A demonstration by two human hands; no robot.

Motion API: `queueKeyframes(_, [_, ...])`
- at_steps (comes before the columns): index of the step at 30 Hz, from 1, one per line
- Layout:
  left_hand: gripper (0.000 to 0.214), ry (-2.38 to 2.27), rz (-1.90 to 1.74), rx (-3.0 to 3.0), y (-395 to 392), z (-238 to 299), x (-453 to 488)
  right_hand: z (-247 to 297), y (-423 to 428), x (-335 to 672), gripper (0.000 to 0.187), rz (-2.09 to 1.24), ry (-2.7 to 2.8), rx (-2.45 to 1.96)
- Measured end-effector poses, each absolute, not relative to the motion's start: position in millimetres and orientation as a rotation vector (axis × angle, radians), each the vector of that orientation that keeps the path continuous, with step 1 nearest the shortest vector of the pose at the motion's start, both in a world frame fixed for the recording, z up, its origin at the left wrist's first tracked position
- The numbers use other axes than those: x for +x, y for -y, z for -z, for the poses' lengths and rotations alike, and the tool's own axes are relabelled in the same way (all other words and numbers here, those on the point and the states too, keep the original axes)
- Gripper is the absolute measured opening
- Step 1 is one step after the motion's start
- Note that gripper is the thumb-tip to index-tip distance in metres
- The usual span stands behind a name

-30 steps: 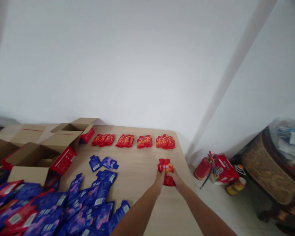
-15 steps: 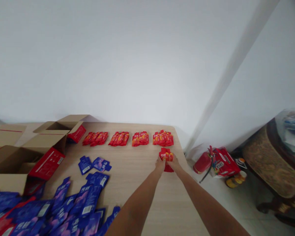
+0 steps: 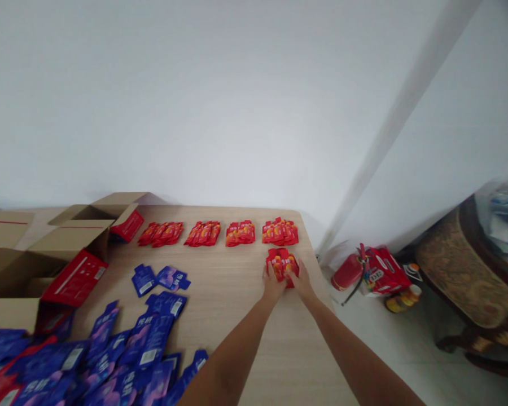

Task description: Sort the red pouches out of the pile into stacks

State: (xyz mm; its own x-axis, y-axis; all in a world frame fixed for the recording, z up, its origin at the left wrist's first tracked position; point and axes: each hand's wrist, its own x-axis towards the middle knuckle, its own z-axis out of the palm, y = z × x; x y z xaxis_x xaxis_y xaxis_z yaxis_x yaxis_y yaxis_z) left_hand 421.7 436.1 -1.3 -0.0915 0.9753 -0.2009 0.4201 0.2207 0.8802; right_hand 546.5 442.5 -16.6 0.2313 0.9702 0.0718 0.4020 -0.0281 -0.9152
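The left hand [image 3: 273, 285] at eight o'clock and right hand [image 3: 302, 282] at four clasp the red sachets [image 3: 281, 261] in a closed grip over the worktop [image 3: 220, 282]; a red pile [image 3: 280, 232] lies just beyond, at twelve.

Honestly can't make out a single word for sure. The front bunch of red packets [image 3: 283, 260] has chunky white characters across it, but they're too blurry to read. Same deal with the white characters on the blue pouches [image 3: 146, 332], and some of those show a pale label panel [image 3: 148, 356] with tiny print. The red-sided carton [image 3: 76, 276] has fine white lines of print, and the red bag [image 3: 387, 273] on the floor has fat white lettering, also illegible.
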Motion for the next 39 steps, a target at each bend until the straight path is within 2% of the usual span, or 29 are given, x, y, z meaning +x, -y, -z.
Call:
queueKeyframes(4, [0.115,-1.587,-0.841,1.560,-423,12,411,27,-418,548,0.073,-0.615,1.531,-1.567])
queueKeyframes(8, [0.109,-1.513,-0.847,1.638,-428,20,403,32,-412,550,0.062,-0.452,1.769,-1.578])
queueKeyframes(13, [0.103,-1.417,-0.853,1.601,-450,26,411,26,-419,563,0.052,-0.431,1.838,-1.729])
queueKeyframes(20, [0.102,-1.345,-0.865,1.689,-464,37,412,23,-425,574,0.058,-0.426,1.900,-1.817])
queueKeyframes(25, [0.099,-1.306,-0.905,1.797,-467,42,399,31,-423,572,0.069,-0.310,2.009,-1.745])
queueKeyframes(31, [0.091,-1.286,-0.950,1.781,-466,40,395,32,-425,565,0.064,-0.261,2.005,-1.889])
queueKeyframes(39, [0.087,-1.309,-1.069,1.598,-458,49,401,50,-420,576,0.075,-0.244,1.836,-1.715])
